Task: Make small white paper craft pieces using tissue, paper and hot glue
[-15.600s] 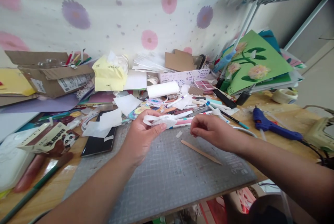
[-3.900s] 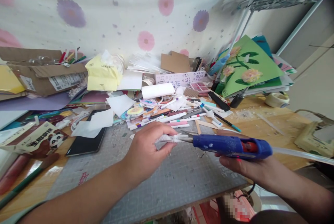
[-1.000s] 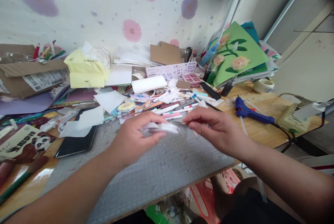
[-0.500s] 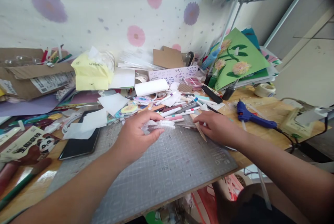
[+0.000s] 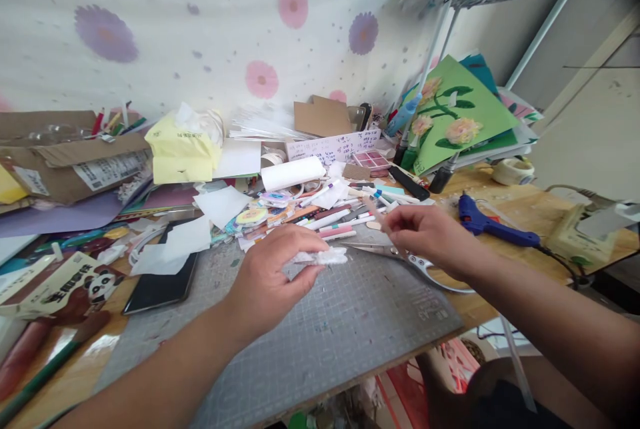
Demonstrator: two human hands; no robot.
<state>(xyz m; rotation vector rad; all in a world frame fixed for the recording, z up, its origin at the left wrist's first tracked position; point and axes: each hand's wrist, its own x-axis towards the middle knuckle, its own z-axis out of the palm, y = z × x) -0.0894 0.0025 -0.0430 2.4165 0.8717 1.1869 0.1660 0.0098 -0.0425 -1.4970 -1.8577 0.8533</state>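
Observation:
My left hand (image 5: 277, 279) is closed in a pinch on a small crumpled white piece (image 5: 327, 256), thin like tissue or film, above the grey cutting mat (image 5: 310, 336). My right hand (image 5: 430, 232) grips a flat wooden craft stick (image 5: 375, 210), its upper end tilted to the left. Just below that hand lie scissors (image 5: 373, 248), blades pointing left, with white handles (image 5: 433, 276) partly behind the wrist. Beyond both hands is a pile of markers (image 5: 340, 216).
A blue glue gun (image 5: 500, 226) lies on the right with its cord. At left are a dark flat tablet-like thing (image 5: 160, 286) under white paper scraps (image 5: 187, 236), and a cardboard box (image 5: 65, 166). A white paper roll (image 5: 293, 174) lies at the back.
My right hand has lifted the wooden stick from near the mat and turned it, uncovering the scissors. My left hand keeps the white piece. The view has shifted slightly.

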